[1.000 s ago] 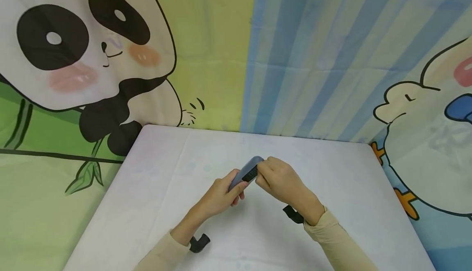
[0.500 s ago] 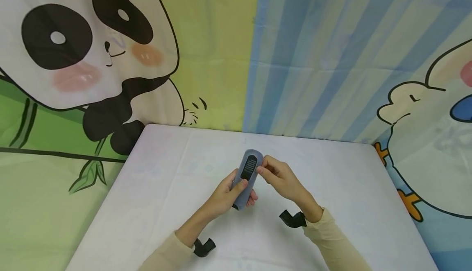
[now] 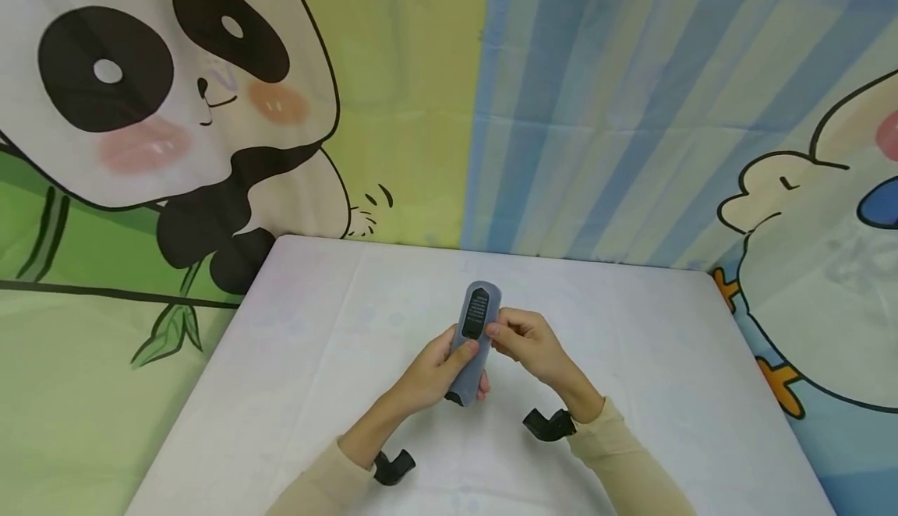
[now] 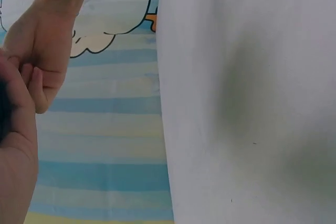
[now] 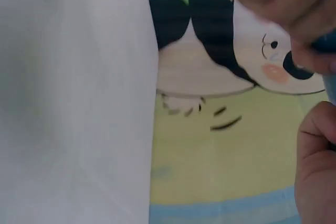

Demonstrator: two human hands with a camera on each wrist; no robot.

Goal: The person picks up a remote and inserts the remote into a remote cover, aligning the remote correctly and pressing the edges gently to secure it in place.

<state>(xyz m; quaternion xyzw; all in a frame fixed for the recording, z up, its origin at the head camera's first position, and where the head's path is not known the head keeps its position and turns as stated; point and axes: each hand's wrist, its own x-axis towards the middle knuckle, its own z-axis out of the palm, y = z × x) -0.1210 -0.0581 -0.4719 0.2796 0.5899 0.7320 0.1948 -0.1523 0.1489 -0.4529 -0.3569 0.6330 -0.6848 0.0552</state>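
My left hand grips a long blue-grey object with rounded ends, its thumb across the face and fingers behind. On that face is a black label panel with small pale lettering; the lower end shows a dark part. The object is held up over the white table, tilted with its far end slightly right. My right hand pinches its right edge, thumb in front and the other fingers curled. In the left wrist view, the right hand shows curled fingers. Only slivers of the object appear in the wrist views.
A white-covered table lies under both hands. Behind it hangs a printed cloth with a panda and blue stripes. A black wrist mount sits below the left wrist, and another black mount by the right.
The blue-grey object has turned more upright, bringing its black label panel toward the camera. My right hand has shifted from its far end down along the right edge.
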